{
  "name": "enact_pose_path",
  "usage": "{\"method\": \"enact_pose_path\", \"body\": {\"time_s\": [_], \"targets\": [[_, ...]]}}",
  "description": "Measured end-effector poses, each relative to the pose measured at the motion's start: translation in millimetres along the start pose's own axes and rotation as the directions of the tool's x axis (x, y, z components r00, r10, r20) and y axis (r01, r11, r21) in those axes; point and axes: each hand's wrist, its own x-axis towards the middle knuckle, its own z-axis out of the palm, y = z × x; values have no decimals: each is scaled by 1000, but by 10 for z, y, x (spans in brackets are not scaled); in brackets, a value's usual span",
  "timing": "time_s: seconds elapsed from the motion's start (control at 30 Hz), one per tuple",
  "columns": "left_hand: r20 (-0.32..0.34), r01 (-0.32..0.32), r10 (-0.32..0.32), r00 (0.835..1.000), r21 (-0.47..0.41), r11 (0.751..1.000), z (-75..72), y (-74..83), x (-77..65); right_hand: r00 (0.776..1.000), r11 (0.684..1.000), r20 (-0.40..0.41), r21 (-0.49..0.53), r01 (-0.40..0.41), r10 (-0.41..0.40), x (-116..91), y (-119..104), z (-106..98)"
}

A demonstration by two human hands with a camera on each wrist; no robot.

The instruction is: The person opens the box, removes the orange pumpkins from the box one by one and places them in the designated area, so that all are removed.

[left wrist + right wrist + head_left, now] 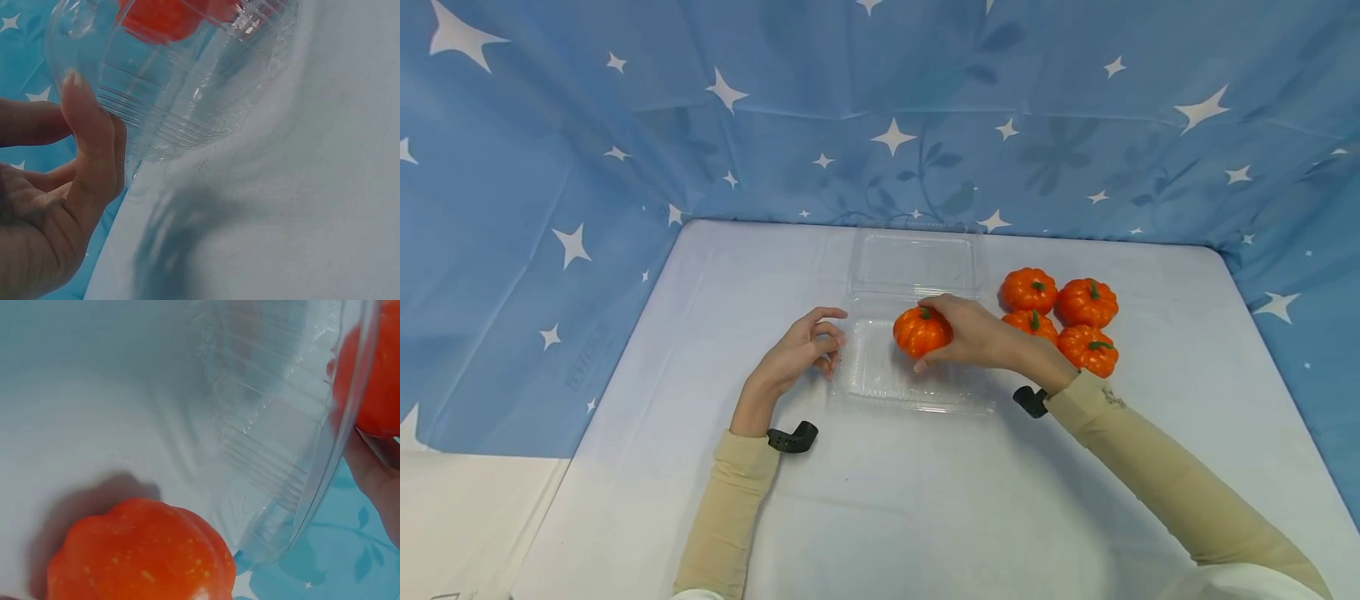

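A clear plastic hinged container (pixel 880 396) lies opened on the table, its lid (pixel 917 260) folded back to the far side. My right hand (pixel 973 333) grips a small orange pumpkin (pixel 921 335) with a green stem, over the container's base. Whether this pumpkin touches the base I cannot tell. At the container's left rim, my left hand (pixel 801 350) has loosely bent fingers (pixel 90 137) against or very near the plastic; nothing shows clasped in it. Right of the container sit several more orange pumpkins (pixel 1087 302), one partly hidden by my right hand.
A white-covered table (pixel 865 500) carries everything. Blue star-patterned cloth (pixel 820 108) hangs behind it and at both sides. The loose pumpkins stand close together under and beyond my right forearm (pixel 1165 475).
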Motion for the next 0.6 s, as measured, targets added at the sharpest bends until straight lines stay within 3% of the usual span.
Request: {"method": "enact_pose_path", "body": {"time_s": [0.37, 0.6], "targets": [[8, -4, 4, 1000, 3, 1000, -4, 1, 3, 992, 995, -87, 38, 94, -91, -150, 38, 6], [6, 1, -1, 1000, -8, 1000, -2, -3, 2, 992, 995, -101, 47, 86, -81, -237, 25, 29]]}}
